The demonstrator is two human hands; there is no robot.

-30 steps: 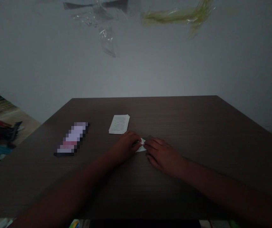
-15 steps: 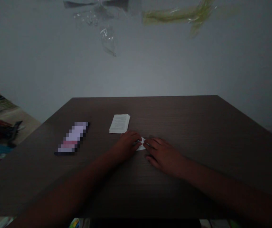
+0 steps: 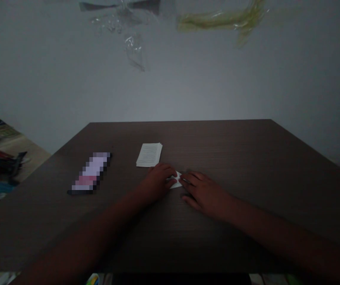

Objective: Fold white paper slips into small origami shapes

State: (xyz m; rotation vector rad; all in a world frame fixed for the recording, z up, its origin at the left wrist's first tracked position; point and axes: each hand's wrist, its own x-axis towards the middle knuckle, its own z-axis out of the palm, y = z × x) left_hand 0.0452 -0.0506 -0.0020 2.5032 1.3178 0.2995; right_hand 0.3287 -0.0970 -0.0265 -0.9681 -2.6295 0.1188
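A small white piece of paper [image 3: 176, 183] lies flat on the table between my hands, its sides partly covered by my fingers. My left hand [image 3: 158, 181] is closed at its left side, the thumb and forefinger gripping or pressing it; the exact contact is hidden. On the right edge rest the fingertips of my right hand [image 3: 204, 192], whose fingers are stretched out with the thumb spread apart on the tabletop. Just beyond my left hand sits a stack of small printed paper sheets [image 3: 149, 154].
At the left of the dark wooden table [image 3: 232, 146] lies a phone [image 3: 89, 174] with its screen pixelated. A pale wall [image 3: 170, 87] with strips of tape rises behind the far edge. Red and blue objects stand on the floor at far left.
Almost nothing differs. Both hands stay at the paper, and the view has shifted very slightly.
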